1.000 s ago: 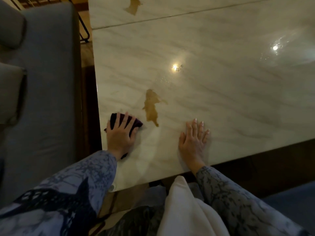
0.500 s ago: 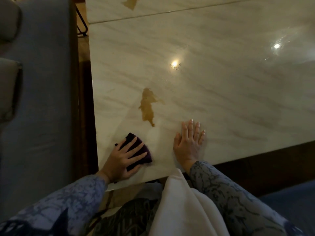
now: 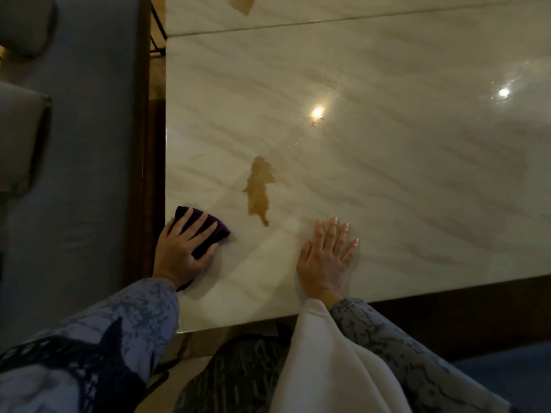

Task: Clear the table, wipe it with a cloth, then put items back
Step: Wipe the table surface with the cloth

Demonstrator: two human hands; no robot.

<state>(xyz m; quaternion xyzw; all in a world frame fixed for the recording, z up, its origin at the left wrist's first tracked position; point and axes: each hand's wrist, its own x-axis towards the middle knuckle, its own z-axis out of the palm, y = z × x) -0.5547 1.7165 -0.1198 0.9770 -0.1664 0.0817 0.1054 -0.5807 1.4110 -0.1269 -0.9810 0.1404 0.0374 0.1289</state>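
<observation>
Nearest the camera, two patterned blue-grey sleeves reach forward, with a pale cream cloth or garment draped beside the right forearm. Past them runs the near edge of the table, a glossy, pale marble-look top with grey veining.

The left hand lies at the table's near left corner, by the left edge. Its fingers are spread flat and press down on a dark purple cloth, which sits on the tabletop under the palm and shows beyond the fingertips and at the thumb side. The fingers are laid over the cloth rather than curled round it.

The right hand rests flat on the bare top to the right, well apart from the left hand, fingers straight and slightly fanned, holding nothing.

Between the hands and a little farther out lies a brownish stain, close to the cloth but not touching it. Beyond it, two bright light reflections shine on the surface. Farther still, a seam crosses the top, and a second brown stain shows at the picture's upper edge. A grey sofa stands beside the table on the left.
</observation>
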